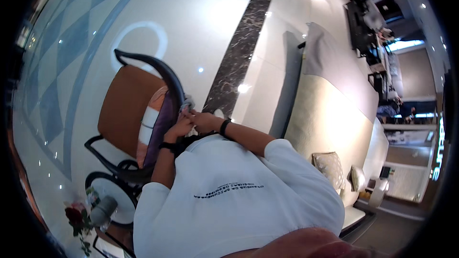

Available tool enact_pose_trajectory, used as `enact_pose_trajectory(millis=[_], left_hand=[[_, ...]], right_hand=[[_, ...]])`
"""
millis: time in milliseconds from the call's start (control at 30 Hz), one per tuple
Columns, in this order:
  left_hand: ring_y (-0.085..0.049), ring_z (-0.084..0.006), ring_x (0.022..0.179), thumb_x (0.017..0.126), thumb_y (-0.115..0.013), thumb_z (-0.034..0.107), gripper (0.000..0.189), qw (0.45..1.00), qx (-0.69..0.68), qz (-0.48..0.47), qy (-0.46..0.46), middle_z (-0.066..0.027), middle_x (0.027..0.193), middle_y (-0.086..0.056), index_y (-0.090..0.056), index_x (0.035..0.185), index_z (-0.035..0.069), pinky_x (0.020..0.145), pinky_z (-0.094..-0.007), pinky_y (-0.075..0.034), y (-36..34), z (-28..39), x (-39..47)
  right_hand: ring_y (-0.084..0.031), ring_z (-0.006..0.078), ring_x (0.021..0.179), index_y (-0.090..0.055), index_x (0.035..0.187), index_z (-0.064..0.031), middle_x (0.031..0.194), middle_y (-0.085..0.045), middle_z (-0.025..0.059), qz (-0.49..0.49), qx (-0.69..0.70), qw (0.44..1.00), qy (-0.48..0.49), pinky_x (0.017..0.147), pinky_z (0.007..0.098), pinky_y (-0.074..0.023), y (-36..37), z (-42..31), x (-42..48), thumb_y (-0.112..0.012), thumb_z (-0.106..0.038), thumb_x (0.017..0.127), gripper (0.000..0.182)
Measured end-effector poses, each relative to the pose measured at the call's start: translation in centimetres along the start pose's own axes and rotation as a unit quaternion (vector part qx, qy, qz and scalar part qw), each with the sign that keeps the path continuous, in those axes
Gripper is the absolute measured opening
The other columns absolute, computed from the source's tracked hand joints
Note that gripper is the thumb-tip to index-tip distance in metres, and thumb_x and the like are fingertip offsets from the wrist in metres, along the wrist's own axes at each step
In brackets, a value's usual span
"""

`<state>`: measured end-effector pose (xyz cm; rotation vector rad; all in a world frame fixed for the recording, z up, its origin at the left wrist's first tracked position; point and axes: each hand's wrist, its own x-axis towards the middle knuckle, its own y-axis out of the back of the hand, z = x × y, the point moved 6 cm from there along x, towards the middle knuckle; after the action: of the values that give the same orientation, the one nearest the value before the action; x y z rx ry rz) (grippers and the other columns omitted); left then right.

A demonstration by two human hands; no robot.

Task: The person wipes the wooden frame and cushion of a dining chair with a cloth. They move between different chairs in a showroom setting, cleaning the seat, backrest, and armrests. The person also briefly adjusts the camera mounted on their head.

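My left hand [180, 126] and my right hand [207, 122] meet in front of my waist, fingertips close together. A bunched grey cloth [188, 103] sticks out beyond the fingers of my left hand, against the dark curved back rail [173, 79] of an armchair. Whether my right fingers also grip the cloth is hard to make out. The armchair has a brown seat [127, 111]. A purple, white and orange cushion [152, 129] leans inside its back. Both wrists wear black bands.
Left of me, a round side table [123, 208] holds a grey vase [104, 210] with a red rose [74, 214]. To the right stands a bed or daybed [322, 114] with a grey throw [337, 61] and a patterned pillow [329, 167]. A dark marble strip [242, 39] crosses the glossy floor.
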<state>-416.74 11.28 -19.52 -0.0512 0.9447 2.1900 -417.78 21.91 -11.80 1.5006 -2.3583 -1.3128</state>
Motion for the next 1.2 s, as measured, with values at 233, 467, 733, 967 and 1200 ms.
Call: enact_pose_trajectory(millis=[233, 467, 733, 967, 1200], left_hand=[[-0.017, -0.0463, 0.144, 0.091, -0.053, 0.013, 0.056, 0.999, -0.028, 0.013, -0.045, -0.0288, 0.152, -0.027, -0.040, 0.145, 0.006, 0.118, -0.0533, -0.015, 3.2, -0.3, 3.6], [-0.026, -0.0394, 0.143, 0.094, -0.050, 0.011, 0.047, 0.992, -0.071, 0.098, -0.035, -0.0243, 0.151, -0.032, -0.046, 0.141, 0.006, 0.117, -0.0426, -0.022, 4.1, -4.2, 6.8], [-0.037, -0.0323, 0.138, 0.096, -0.053, 0.018, 0.050, 0.987, -0.143, -0.028, 0.061, -0.0213, 0.149, -0.038, -0.040, 0.142, 0.003, 0.113, -0.0381, -0.031, 3.5, -2.3, -1.3], [-0.049, -0.0306, 0.127, 0.096, -0.057, 0.023, 0.047, 0.957, -0.281, -0.032, 0.066, -0.0205, 0.135, -0.051, -0.044, 0.136, 0.002, 0.105, -0.0368, -0.038, 3.1, 0.0, -10.0], [-0.036, -0.0329, 0.140, 0.082, -0.071, 0.018, 0.087, 0.964, -0.256, -0.049, 0.058, -0.0244, 0.146, -0.038, -0.019, 0.149, 0.000, 0.112, -0.0356, -0.030, 4.9, 2.0, -8.1]], right_hand=[[-0.056, 0.0429, 0.116, -0.003, 0.155, -0.0075, 0.133, -0.048, 0.0270, 0.090, -0.043, 0.994, -0.039, 0.096, 0.0471, -0.0491, 3.2, 0.8, 0.6, -0.060, -0.006, 0.078, 0.096], [-0.052, 0.0460, 0.120, -0.008, 0.153, -0.0056, 0.146, -0.037, 0.0300, 0.179, -0.005, 0.982, -0.065, 0.098, 0.0481, -0.0469, 3.1, 1.0, 3.0, -0.069, -0.015, 0.079, 0.096], [-0.054, 0.0362, 0.119, -0.049, 0.128, -0.0045, 0.134, -0.050, 0.0166, 0.262, -0.233, 0.935, 0.048, 0.101, 0.0413, -0.0455, 0.3, -3.4, 2.6, -0.066, -0.010, 0.077, 0.054], [-0.054, 0.0343, 0.118, -0.052, 0.125, -0.0080, 0.128, -0.055, 0.0138, 0.102, -0.112, 0.982, 0.113, 0.100, 0.0420, -0.0459, -2.2, -8.2, 2.7, -0.067, -0.007, 0.074, 0.053], [-0.050, 0.0355, 0.126, -0.052, 0.130, -0.0064, 0.135, -0.052, 0.0157, 0.138, -0.046, 0.979, 0.146, 0.103, 0.0425, -0.0434, 1.5, -4.5, 2.3, -0.064, -0.001, 0.070, 0.061]])
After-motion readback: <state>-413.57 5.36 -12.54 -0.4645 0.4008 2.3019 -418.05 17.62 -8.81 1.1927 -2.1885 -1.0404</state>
